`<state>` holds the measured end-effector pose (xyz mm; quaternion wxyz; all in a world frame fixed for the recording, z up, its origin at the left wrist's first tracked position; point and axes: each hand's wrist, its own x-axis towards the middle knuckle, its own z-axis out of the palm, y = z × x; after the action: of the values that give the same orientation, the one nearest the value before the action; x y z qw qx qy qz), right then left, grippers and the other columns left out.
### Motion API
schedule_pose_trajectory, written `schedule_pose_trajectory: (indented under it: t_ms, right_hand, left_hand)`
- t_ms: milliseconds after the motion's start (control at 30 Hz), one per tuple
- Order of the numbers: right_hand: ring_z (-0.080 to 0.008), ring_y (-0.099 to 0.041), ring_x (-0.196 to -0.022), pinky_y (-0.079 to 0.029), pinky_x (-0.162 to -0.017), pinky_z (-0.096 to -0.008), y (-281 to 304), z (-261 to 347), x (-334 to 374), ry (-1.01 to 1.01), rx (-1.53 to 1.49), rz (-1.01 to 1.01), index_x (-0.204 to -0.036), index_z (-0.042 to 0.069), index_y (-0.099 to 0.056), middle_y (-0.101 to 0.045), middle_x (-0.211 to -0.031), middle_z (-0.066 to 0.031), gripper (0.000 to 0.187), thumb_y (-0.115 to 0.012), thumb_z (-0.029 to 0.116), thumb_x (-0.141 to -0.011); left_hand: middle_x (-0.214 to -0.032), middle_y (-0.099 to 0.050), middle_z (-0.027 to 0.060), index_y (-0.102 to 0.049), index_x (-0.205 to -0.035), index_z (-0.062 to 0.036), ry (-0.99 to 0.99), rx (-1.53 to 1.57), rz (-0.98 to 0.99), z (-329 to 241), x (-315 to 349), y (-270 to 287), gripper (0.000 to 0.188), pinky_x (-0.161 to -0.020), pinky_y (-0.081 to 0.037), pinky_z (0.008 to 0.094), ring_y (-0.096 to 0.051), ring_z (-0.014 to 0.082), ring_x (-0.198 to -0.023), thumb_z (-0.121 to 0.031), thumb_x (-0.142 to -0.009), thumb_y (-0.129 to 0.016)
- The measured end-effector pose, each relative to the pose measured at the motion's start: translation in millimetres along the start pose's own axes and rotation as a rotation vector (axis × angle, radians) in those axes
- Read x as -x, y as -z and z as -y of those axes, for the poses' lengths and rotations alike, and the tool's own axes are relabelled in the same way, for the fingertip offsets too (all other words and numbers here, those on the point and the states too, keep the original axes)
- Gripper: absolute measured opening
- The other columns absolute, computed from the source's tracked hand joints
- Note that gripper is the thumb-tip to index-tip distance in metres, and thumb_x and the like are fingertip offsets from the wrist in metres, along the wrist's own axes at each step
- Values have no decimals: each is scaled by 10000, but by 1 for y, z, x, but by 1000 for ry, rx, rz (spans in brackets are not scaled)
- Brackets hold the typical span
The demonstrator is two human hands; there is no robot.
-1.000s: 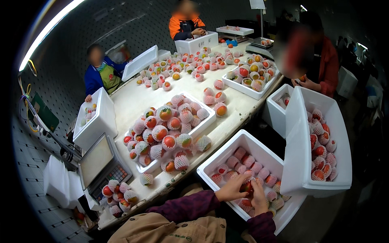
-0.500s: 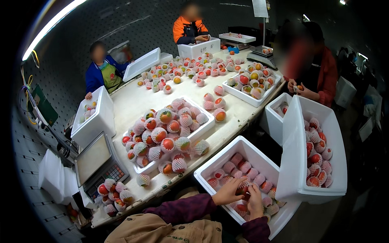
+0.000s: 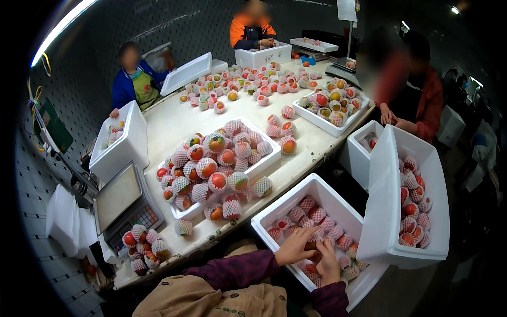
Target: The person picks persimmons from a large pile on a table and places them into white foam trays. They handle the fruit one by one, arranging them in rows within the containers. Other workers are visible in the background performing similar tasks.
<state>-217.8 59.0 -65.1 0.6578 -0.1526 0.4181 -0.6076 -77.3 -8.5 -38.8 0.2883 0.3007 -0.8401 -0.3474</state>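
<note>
Just in front of me, a white foam box point(image 3: 257, 222) holds several red tomatoes point(image 3: 346, 242) in foam net sleeves. Over the box, a netted tomato point(image 3: 316, 239) is gripped between my two hands. My left hand point(image 3: 296, 247) curls round it from the left, fingers over its upper side. My right hand point(image 3: 327, 263) closes on it from the right, fingertips close to those of the left. The fingers partly cover this tomato. Other netted tomatoes lie in rows beneath and around my hands.
On the table point(image 3: 166, 132), a foam tray point(image 3: 274, 158) is heaped with netted tomatoes. A scale point(image 3: 122, 198) stands at the left beside a small pile. A tilted foam box point(image 3: 388, 211) of tomatoes borders mine on the right. Three people work around the table.
The view has shifted slightly. Both hands stay over the box on the netted tomato; my fingers have drawn closer together around it.
</note>
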Motion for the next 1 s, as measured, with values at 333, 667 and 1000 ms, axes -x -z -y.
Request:
schedule_pose_trajectory:
  t_ms: [333,667,1000]
  right_hand:
    - [-184,-611,-699,-535,-550,-307,1,6,-4,0,-33,-182,-993,102,-486,-588,-866,-66,142,-508,170,-870]
    - [-151,-604,-686,-498,-532,-267,-4,6,-1,47,89,-81,-1004,133,-487,-586,-835,-20,172,-548,203,-860]
    - [-184,-624,-752,-521,-522,-288,8,-2,-3,22,115,-119,-1017,117,-476,-580,-918,-50,212,-568,203,-847]
  left_hand:
    - [-1145,-465,172,-454,-1190,-36,-27,14,-38,6,-1,-4,524,-874,-413,378,-479,342,-1049,-209,-752,-684]
    - [-895,-532,154,-521,-960,-20,-19,123,-124,9,-3,-5,218,-701,-438,375,-540,336,-831,-165,-820,-603]
    - [-878,-536,145,-515,-951,-23,112,101,-150,12,3,-11,142,-682,-453,341,-570,302,-773,-125,-865,-563]
